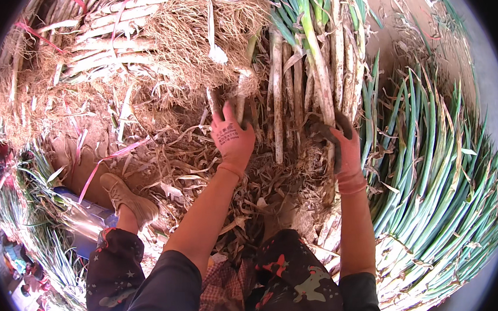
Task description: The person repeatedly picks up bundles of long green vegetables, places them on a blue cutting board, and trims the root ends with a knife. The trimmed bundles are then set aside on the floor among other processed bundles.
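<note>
Both hands wear pink work gloves with dark palms. My left hand [233, 137] reaches forward at the centre, its fingers around the pale stalk of a green onion [241, 97] just below the root mass; its palm side is hidden. My right hand [344, 142] is closed around the white stem of a green onion [323, 85], whose green leaves point away from me. Beside it, several more long stems with soil on them [278, 92] lie side by side. Dry peeled leaves [188, 159] cover the ground beneath my hands.
Bundled onions with shaggy roots [206, 37] are piled ahead on the left. A large heap of green onions [428, 177] lies at the right. Pink tape [92, 177] trails near my shoe [130, 198]. A blue object [88, 208] and more onions are at the left; people are at the far left edge.
</note>
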Tool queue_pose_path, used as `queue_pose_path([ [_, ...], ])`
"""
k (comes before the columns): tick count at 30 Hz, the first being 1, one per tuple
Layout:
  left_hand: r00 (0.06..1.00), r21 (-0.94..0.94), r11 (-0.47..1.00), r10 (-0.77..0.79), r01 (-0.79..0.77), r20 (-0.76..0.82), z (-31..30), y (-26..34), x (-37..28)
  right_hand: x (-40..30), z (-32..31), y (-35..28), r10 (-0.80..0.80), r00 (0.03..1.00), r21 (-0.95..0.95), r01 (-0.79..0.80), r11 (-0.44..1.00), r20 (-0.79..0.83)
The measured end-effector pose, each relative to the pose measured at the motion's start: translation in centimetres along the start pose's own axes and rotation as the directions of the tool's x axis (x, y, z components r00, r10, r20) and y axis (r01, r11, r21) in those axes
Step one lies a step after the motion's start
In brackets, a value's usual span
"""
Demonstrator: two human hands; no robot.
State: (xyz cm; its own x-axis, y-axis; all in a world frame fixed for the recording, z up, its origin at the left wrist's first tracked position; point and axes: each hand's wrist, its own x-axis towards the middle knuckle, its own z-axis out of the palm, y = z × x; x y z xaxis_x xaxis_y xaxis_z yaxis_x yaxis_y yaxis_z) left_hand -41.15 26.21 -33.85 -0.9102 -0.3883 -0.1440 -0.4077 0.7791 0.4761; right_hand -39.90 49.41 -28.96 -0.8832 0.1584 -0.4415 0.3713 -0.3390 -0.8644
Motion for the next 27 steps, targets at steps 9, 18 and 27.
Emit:
queue_pose_path([
  [9,0.884,0.080,0.993,0.041,-0.088,0.465,0.2,6.7,0.3,0.7,-0.9,2.1,-0.027,1.000,-0.036,0.028,0.999,0.014],
  [18,0.789,-0.706,0.505,0.078,0.496,0.610,-4.0,-2.6,2.3,-1.5,-0.2,-1.5,0.119,0.991,0.068,-0.123,0.990,0.054],
  [27,0.804,-0.530,0.840,0.233,0.117,0.547,0.4,-4.6,-15.3,-0.5,1.8,-1.1,0.149,0.985,0.037,-0.152,0.988,0.082],
])
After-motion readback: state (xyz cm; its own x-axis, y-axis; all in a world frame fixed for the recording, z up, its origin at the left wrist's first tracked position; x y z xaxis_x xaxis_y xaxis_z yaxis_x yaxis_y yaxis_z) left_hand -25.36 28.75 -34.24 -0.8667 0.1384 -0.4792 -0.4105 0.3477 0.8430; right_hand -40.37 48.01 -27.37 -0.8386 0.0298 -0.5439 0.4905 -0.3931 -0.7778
